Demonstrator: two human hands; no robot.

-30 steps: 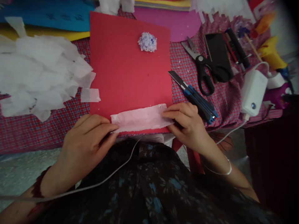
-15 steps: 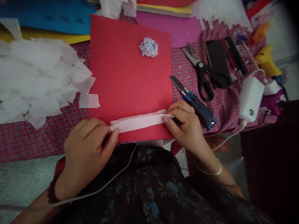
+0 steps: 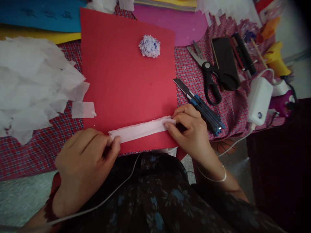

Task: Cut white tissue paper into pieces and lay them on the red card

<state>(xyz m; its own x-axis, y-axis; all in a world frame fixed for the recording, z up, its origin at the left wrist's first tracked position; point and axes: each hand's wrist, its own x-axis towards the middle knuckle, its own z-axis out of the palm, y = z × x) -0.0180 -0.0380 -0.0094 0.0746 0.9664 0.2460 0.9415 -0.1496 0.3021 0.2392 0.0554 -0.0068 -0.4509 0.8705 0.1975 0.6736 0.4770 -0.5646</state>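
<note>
You've got the pale pink tissue strip [image 3: 142, 129] down to a narrow band now. A second ago it lay wide and flat across the near edge of the red card sheet [image 3: 126, 74], and since then the long edge has been turned over on itself, so the folding has gone one crease further. Your left hand [image 3: 85, 161] has its thumb and forefinger closed tight on the strip's left end, and your right hand [image 3: 191, 132] pinches the right end the same way, fingers [image 3: 170, 124] curled in with nothing else in them. The strip runs left to right between them, tilted slightly up to the right. It rests on the card near you, looking thin, soft and a bit ragged along its far edge. At the far end of the card sits a crumpled white-and-blue tissue ball [image 3: 149, 46], untouched. Just right of your right hand lies the blue utility knife [image 3: 199, 103], with the black-handled scissors [image 3: 207, 76] beyond it on the checked cloth [image 3: 36, 145] over the counter. Off to the left there's a heap of white tissue pieces [image 3: 31, 87].
</note>
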